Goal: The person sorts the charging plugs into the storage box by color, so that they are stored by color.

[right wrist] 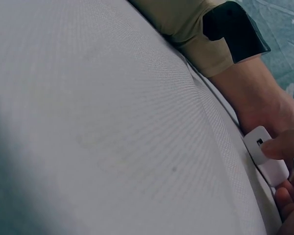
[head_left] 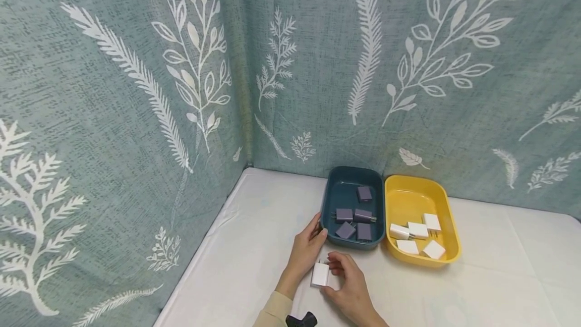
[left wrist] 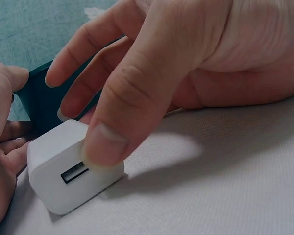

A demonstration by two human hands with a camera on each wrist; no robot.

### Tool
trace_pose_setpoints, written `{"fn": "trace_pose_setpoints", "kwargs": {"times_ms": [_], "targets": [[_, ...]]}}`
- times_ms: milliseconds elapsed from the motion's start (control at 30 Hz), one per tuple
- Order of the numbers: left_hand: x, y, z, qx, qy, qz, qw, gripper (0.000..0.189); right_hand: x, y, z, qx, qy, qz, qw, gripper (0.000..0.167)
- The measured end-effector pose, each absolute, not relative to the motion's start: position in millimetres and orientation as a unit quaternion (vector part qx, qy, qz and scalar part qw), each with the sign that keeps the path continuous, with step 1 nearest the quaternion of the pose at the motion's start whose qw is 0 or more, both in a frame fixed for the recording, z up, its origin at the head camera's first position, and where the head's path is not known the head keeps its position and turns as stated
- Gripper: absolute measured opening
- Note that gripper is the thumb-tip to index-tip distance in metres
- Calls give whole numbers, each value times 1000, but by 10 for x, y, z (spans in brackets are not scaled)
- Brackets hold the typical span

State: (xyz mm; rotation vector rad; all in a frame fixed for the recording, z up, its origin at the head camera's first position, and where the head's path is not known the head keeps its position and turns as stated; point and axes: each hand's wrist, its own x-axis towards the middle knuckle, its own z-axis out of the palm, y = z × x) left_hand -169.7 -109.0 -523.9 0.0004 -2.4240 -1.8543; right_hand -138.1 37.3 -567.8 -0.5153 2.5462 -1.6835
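Note:
A white charger plug [head_left: 320,274] is on the white tablecloth close to me, its prongs facing away. My right hand [head_left: 349,286] pinches it. In the left wrist view the thumb [left wrist: 110,142] lies over the face with the USB port, and the other fingers reach around the far side. My left hand [head_left: 303,249] is at the near left corner of the dark blue tray [head_left: 342,185], its fingertips touching the side. Several dark purple charger plugs [head_left: 344,215] lie in that tray. The right wrist view also catches the white plug [right wrist: 272,169] beside the left wrist.
A yellow tray [head_left: 408,196] with several white charger plugs [head_left: 417,229] stands just right of the blue one. Behind both hangs a green leaf-print curtain [head_left: 313,64], which also lines the left side. White tablecloth [head_left: 508,266] spreads to the right.

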Motion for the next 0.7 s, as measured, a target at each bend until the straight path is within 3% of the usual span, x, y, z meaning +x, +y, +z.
{"fn": "trace_pose_setpoints", "kwargs": {"times_ms": [300, 700], "targets": [[-1701, -1093, -5260, -6, -788, -614, 50, 53, -1359, 378, -5683, -155, 807, -570, -13, 70], [-1706, -1093, -5282, -9, -786, -616, 51, 52, -1344, 383, -5658, -144, 774, -617, -2, 70]]}}
